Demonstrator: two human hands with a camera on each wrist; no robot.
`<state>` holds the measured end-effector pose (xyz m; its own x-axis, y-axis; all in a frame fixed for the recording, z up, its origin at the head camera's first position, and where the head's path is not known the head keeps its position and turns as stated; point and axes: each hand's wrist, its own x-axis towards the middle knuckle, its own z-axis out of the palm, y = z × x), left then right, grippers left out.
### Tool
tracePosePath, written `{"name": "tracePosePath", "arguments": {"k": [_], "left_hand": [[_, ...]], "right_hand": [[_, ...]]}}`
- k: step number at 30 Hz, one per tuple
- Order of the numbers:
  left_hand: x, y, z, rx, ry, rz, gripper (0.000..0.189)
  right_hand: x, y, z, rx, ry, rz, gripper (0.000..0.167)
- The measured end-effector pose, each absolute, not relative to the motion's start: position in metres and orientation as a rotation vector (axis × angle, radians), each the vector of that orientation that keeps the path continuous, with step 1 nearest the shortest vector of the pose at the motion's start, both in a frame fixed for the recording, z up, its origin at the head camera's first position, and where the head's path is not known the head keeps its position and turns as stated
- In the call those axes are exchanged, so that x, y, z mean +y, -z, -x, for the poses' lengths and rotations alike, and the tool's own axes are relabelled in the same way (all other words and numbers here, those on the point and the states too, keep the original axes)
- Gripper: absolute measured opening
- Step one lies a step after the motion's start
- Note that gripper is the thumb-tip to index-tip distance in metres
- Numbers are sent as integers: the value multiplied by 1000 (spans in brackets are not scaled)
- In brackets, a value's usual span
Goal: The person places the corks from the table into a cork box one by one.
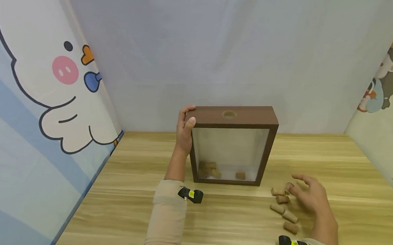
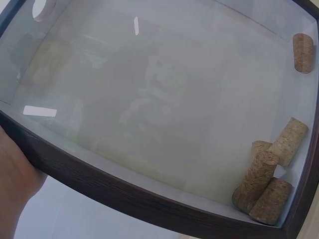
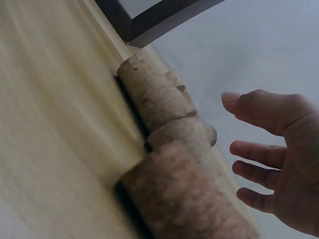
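Observation:
A brown-framed display box (image 1: 251,117) with a clear front and a round hole (image 1: 229,114) in its top stands upright on the table. My left hand (image 1: 184,131) grips its upper left corner, thumb in front. Inside, several corks (image 2: 270,201) lie heaped in the lower left corner, and a single cork (image 1: 240,175) lies farther right. On the table to the right of the box, several loose corks (image 1: 289,215) are scattered. My right hand (image 1: 313,197) hovers beside them, fingers apart and holding nothing; its thumb is close to the farthest cork (image 3: 212,135).
The wood-grain table (image 1: 130,207) meets a pale grey curtain-like backdrop (image 1: 173,55) just behind the box. A cartoon-printed panel (image 1: 25,129) rises on the left, and another printed wall (image 1: 380,138) stands on the right.

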<state>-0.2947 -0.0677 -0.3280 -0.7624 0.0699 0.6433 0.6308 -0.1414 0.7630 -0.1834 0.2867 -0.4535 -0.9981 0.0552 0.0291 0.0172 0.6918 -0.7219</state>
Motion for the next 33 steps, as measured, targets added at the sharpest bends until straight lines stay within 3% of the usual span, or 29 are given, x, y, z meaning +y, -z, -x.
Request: {"name": "tracePosePath", "arguments": {"k": [24, 33], "left_hand": [[-68, 332, 298, -1733, 1964, 797, 58], [-70, 353, 324, -1735, 1956, 790, 56]], "right_hand": [[296, 468, 195, -2941, -1090, -15, 56], [299, 471, 194, -2931, -1119, -27, 50]]}}
